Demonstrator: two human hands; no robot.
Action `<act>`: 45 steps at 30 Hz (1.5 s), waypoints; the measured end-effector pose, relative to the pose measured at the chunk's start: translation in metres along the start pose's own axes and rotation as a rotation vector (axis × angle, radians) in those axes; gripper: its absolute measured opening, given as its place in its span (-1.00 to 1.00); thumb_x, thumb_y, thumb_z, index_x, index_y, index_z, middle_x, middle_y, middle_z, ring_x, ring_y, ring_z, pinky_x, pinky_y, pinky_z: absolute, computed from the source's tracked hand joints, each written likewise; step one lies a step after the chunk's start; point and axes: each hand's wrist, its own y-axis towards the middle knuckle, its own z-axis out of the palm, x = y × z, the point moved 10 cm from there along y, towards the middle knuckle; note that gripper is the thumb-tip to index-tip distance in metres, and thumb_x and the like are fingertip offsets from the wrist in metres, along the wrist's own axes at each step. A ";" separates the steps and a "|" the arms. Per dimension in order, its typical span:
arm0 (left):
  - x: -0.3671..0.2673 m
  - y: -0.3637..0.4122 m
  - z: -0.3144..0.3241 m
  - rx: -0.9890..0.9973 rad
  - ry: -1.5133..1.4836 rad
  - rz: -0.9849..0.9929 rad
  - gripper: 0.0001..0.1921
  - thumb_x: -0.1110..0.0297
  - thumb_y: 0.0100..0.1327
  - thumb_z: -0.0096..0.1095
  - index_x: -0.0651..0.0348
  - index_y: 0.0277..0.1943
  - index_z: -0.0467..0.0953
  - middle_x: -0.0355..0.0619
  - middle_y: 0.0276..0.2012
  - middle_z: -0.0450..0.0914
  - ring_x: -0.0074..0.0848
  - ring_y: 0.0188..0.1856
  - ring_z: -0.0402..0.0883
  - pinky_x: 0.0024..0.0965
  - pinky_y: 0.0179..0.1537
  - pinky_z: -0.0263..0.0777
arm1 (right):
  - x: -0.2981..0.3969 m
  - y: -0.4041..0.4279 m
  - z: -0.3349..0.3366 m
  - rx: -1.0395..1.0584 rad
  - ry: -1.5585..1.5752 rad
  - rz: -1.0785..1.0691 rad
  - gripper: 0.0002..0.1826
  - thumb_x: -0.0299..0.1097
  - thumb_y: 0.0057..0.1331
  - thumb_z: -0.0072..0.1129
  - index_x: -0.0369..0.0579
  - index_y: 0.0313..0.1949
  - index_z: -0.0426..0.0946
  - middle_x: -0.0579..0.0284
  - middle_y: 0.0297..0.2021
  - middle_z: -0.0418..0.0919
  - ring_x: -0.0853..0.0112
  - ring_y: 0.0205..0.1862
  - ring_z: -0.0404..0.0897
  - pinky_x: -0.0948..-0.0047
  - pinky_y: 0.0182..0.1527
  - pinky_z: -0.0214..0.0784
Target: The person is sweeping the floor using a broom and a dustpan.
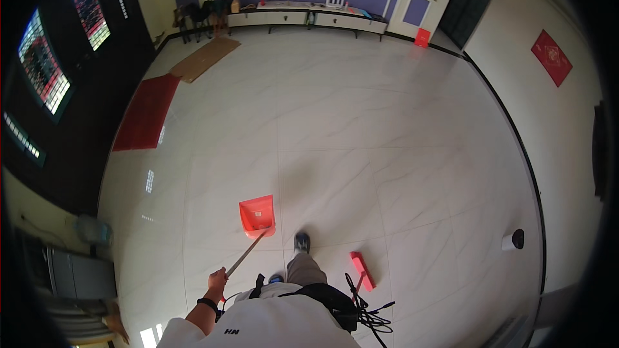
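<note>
My left hand (218,278) is closed around the long handle of a red plastic dustpan (257,215), whose pan is on or just above the tiled floor ahead and to the left of my feet. Some small bits lie inside the pan near its back. To the right of my feet is a red broom head (362,271), with part of its handle running back towards my body. My right hand is out of view, so what it holds cannot be seen. A coiled black cable (371,316) hangs from the black bag at my waist.
Red mat (147,113) and brown mat (205,59) lie along the left wall. A low white TV cabinet (271,19) spans the far wall, with stools (196,17) beside it. By the right wall stands a small white bin (509,241); a doorway (466,5) opens at far right.
</note>
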 end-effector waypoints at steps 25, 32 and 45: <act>-0.546 0.311 0.264 -0.052 -0.046 0.092 -0.55 0.14 0.27 0.02 0.25 -0.66 0.45 -0.26 -0.76 0.29 -0.57 -0.65 0.26 -0.41 -0.53 0.12 | 0.461 0.314 -0.161 -0.133 -0.103 -0.422 -0.68 -0.12 0.28 0.18 -0.15 -0.41 0.52 0.24 -0.64 0.46 0.47 -0.62 0.50 0.42 -0.60 0.31; -0.695 0.420 0.386 -0.021 -0.045 0.022 -0.58 0.03 0.21 0.17 0.21 -0.58 0.51 -0.26 -0.72 0.35 -0.60 -0.63 0.29 -0.42 -0.54 0.14 | 0.518 0.437 -0.133 -0.196 0.203 0.070 -0.72 -0.17 0.28 0.17 -0.17 -0.34 0.54 0.20 -0.58 0.52 0.39 -0.54 0.54 0.38 -0.51 0.36; -1.000 0.535 0.591 0.106 0.060 0.098 -0.64 0.08 0.19 0.20 0.16 -0.58 0.46 -0.31 -0.72 0.33 -0.65 -0.65 0.27 -0.47 -0.59 0.11 | 0.651 0.622 -0.186 -0.411 0.375 -0.016 -0.73 -0.30 0.26 0.09 -0.22 -0.16 0.57 0.05 -0.35 0.65 0.13 -0.28 0.62 0.27 -0.24 0.45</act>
